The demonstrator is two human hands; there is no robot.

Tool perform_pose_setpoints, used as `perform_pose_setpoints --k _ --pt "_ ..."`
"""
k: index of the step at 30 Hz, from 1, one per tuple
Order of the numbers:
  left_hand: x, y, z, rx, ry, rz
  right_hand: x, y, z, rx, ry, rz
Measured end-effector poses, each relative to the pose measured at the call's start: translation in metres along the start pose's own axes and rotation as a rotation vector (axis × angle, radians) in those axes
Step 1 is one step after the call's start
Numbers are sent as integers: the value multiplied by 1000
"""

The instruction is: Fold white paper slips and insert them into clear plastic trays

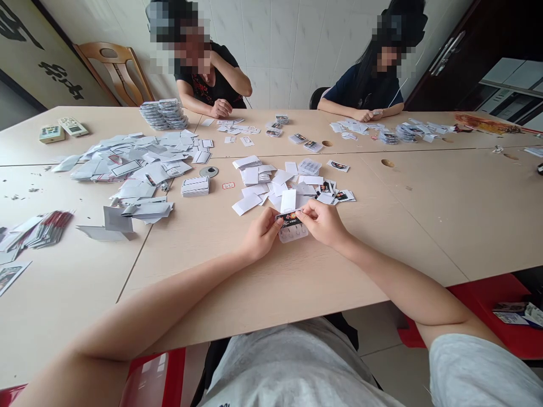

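The shirt (292,367) is pale grey and faintly mottled, loosely creased across the front, with a small dark marking (224,404) cut off at the lower edge of view. Its right sleeve (479,367) is short and wide; forearms (199,280) and fingers (311,206) are bare.

Small clear pack (293,233), black printed card (291,219) across top, hook-like shapes inside, slightly tilted, pinched between left hand (262,234) and right hand (324,224)

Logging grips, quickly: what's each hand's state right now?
Left hand: closed, pinching the left side of the clear packet.
Right hand: closed, pinching the packet's upper right side.
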State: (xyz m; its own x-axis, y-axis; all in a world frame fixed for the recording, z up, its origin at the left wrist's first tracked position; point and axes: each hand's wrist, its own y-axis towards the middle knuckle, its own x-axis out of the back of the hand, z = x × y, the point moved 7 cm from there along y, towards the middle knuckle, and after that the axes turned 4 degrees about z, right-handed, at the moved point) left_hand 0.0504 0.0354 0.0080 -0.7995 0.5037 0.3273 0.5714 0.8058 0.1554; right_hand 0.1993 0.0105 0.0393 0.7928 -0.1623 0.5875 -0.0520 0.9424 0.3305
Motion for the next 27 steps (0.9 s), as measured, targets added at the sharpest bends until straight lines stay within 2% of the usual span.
perform_pose_setpoints --k 18,24,27 --pt "-1 -2 5 27 -36 -17 -3 3 -2 31 -21 -37" --pt "2 0 7 48 -143 -46 -4 7 -15 -88 133 -67" --pt "4 1 6 51 -236 -30 -12 8 -26 -163 293 20"
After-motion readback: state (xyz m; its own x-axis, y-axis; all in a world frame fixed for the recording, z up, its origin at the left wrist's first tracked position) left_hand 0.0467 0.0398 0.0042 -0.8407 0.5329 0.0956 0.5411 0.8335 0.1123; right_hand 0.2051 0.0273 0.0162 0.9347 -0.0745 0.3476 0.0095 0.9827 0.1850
